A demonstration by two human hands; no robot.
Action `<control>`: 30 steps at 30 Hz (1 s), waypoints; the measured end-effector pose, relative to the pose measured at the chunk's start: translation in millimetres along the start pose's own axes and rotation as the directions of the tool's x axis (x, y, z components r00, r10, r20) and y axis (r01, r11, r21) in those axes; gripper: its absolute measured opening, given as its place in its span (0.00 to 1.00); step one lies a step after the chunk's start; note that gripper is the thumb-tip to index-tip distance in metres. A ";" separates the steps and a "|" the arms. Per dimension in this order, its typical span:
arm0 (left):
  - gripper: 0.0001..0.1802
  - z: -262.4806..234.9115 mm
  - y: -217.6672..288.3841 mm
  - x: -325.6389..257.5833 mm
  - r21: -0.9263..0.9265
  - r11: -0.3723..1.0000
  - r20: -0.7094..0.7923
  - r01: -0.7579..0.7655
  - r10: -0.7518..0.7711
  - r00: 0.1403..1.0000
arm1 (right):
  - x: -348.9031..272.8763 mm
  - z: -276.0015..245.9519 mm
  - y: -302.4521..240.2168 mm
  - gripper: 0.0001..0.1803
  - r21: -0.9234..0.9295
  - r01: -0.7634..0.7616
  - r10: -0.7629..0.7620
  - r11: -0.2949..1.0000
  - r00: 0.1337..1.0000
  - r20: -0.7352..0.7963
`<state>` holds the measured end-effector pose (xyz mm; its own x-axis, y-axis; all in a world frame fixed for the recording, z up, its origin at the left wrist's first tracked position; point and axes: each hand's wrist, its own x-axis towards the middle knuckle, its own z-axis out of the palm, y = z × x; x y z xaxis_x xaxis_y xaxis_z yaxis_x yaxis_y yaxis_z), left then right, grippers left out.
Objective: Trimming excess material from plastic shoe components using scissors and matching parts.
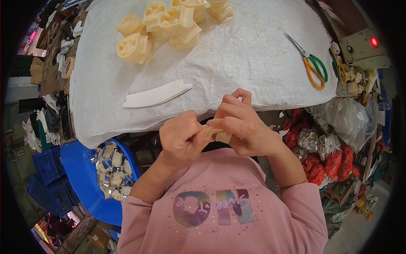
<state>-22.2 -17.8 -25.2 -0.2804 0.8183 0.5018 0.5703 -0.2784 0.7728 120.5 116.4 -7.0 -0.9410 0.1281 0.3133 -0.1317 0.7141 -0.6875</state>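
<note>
Left hand (181,136) and right hand (247,127) both pinch one small cream piece (223,136), held between the near edge of the white-covered table (253,55) and the pink shirt (215,169).

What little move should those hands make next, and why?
Perhaps turn the cream piece slightly between the fingertips: the left hand and right hand both seem to be gripping it, close together in front of the chest. The white strips lie on the table, touched by neither hand, so they could probably wait.
</note>
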 end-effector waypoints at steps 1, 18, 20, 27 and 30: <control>0.14 0.6 0.2 -1.6 -0.001 1.000 0.001 -0.001 0.001 1.000 | 0.4 -0.5 0.8 0.18 0.008 0.005 -0.005 1.000 1.000 -0.021; 0.11 3.5 10.6 -8.9 -0.013 0.999 -0.165 0.046 -0.048 0.985 | 1.5 1.1 3.6 0.17 -0.098 0.019 -0.032 0.995 0.990 -0.136; 0.11 4.2 6.9 -9.2 -0.030 0.999 -0.173 0.022 -0.027 0.985 | 1.9 3.8 3.7 0.18 -0.117 0.048 -0.067 0.992 0.984 -0.164; 0.14 3.3 3.9 1.7 0.167 0.982 -0.205 -0.090 0.124 0.971 | 3.3 3.3 9.5 0.15 -0.264 0.086 -0.141 0.961 0.971 -0.194; 0.15 1.1 0.2 -1.3 0.211 0.976 -0.241 -0.054 0.105 0.965 | 10.0 -12.6 -2.7 0.17 -0.294 0.035 -0.082 0.955 0.986 -0.148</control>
<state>-20.9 -18.4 -26.1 -0.3965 0.6391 0.6591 0.7348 -0.2094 0.6451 115.4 124.4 6.3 -0.8706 0.1697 0.4618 -0.0669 0.8891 -0.4528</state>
